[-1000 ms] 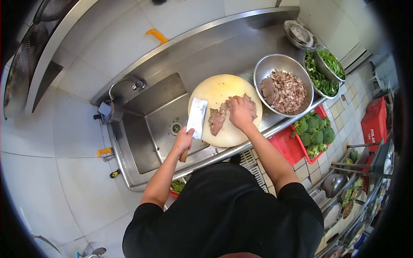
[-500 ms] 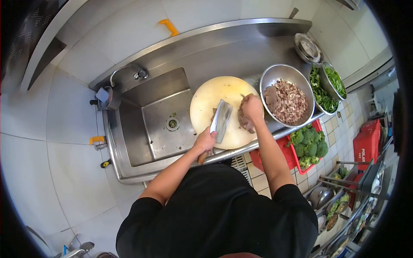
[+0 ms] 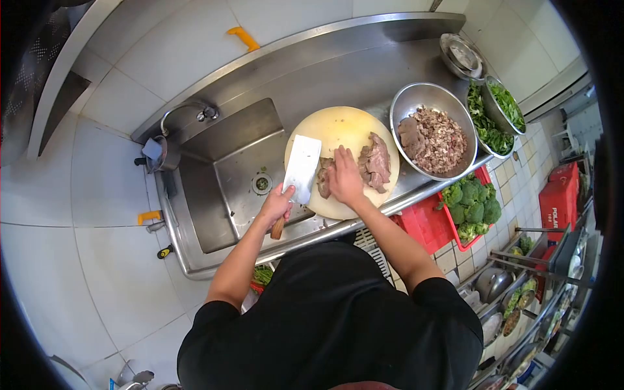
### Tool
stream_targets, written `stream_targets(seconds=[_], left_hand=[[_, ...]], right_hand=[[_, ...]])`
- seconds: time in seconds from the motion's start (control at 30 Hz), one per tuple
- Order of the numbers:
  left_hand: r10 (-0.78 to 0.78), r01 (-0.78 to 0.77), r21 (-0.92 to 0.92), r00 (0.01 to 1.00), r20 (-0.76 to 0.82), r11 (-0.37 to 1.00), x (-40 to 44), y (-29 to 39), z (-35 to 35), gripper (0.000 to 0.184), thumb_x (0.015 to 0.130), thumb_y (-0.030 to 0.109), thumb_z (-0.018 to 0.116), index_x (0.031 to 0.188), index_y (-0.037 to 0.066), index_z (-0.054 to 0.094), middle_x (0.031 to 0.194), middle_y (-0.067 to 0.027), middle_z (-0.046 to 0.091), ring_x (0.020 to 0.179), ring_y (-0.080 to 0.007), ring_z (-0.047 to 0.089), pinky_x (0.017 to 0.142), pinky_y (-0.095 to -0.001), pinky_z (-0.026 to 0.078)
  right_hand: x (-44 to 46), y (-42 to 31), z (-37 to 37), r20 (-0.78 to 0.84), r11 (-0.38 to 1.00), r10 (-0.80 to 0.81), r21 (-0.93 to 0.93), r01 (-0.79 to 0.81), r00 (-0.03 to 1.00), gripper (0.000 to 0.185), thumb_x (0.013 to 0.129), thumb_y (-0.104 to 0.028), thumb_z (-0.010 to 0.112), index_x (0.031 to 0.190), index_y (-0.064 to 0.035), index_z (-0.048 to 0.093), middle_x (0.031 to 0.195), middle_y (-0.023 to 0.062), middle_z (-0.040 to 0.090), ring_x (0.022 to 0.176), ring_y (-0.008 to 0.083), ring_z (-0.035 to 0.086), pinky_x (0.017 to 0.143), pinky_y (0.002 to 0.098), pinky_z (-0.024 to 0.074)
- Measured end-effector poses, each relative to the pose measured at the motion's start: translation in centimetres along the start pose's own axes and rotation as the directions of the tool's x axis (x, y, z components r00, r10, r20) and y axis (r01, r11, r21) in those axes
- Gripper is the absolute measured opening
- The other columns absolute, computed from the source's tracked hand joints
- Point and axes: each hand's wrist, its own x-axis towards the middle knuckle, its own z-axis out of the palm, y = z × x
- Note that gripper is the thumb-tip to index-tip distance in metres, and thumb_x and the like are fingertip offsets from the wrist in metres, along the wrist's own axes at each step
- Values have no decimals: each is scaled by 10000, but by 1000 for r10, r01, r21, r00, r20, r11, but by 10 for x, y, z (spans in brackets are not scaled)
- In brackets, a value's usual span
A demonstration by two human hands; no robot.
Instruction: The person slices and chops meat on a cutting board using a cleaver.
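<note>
My left hand (image 3: 278, 203) grips a cleaver (image 3: 303, 168) by its wooden handle, the broad blade angled over the left edge of the round cutting board (image 3: 338, 123). On the board, my right hand (image 3: 346, 177) lies with its fingers stretched out, touching a small piece of meat (image 3: 324, 178) just left of them. A larger heap of meat slices (image 3: 375, 162) rests to the right of that hand. Beside the board stands a metal bowl (image 3: 400, 110) of chopped meat (image 3: 441, 142), with a bigger uncut chunk at its left side.
At left is a steel sink (image 3: 221, 195) with a faucet (image 3: 185, 107); the board overlaps its right side. Bowls of leafy greens (image 3: 497, 136) stand past the meat bowl. Broccoli (image 3: 473, 203) fills a red basket below the counter edge. Shelves (image 3: 539, 266) hold dishes at right.
The cleaver has moved left, its blade now turned flatter to view. My right hand has let go of the meat slices at right and shifted left to the smaller piece.
</note>
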Motion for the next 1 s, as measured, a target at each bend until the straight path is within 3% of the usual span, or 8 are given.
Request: stream_targets(seconds=[0.13,0.23,0.43,0.9,1.0], left_hand=[[48,-50,86,998,30,995,17,1,2,314,1104,328,514,1292,80,555,624,-6,494,407,-106,439,365,-301,402],[51,-55,88,998,41,995,25,6,7,330,1099,310,520,1292,47,567,621,-12,503,411,-105,442,361,-305,402],[4,-17,161,996,86,987,24,4,-2,327,1105,336,509,1294,73,551,621,-5,479,407,-104,435,363,-302,408],[-30,-2,207,988,150,978,27,14,-17,343,1105,343,512,1265,44,567,633,-5,491,409,-107,451,380,-297,415],[-47,3,353,992,118,936,16,20,-25,343,1104,337,514,1257,35,570,634,-18,506,407,-112,463,378,-307,410]], right_hand=[[0,-22,23,89,996,91,-23,-89,992,911,1040,-477,499,1588,142,115,1688,335,53,1573,507,5,1273,588,56],[3,-24,35,110,980,133,-164,-114,985,942,1037,-525,475,1583,156,119,1681,353,61,1575,500,4,1276,578,30],[3,-28,35,157,960,148,-258,-104,976,1024,1009,-608,475,1585,156,111,1685,350,50,1579,491,-9,1273,586,18],[7,-35,26,229,942,202,-312,-125,952,1116,974,-699,446,1594,149,71,1693,336,28,1584,480,-31,1264,609,4],[8,-37,24,246,950,207,-283,-134,947,1116,974,-693,452,1592,154,67,1694,335,19,1586,475,-32,1267,604,6]])
